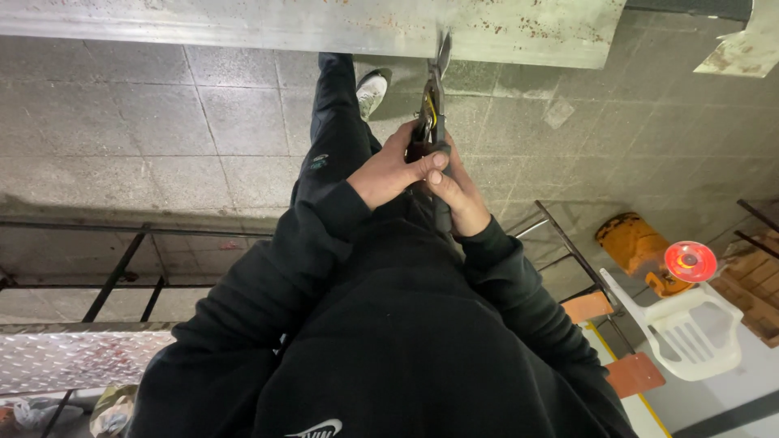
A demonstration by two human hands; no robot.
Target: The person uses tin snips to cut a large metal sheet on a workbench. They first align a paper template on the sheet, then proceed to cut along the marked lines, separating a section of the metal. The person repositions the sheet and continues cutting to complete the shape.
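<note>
Both my hands are wrapped around the handles of a pair of metal shears [432,104] held out in front of my chest. My left hand [395,169] grips from the left with its thumb across the top. My right hand [460,197] clasps the handles just below and to the right, touching the left one. The shears' blades point away from me and meet the edge of a long, rust-spotted grey metal sheet [308,24] that runs across the top of the view. Black sleeves cover both my arms.
Below lies a tiled floor, with my leg and light shoe [372,91] on it. A black metal frame [122,268] and a diamond-plate panel [73,357] sit at left. At right stand a white plastic chair [690,332], a red disc [690,261], an orange object [631,241] and wooden boards [759,284].
</note>
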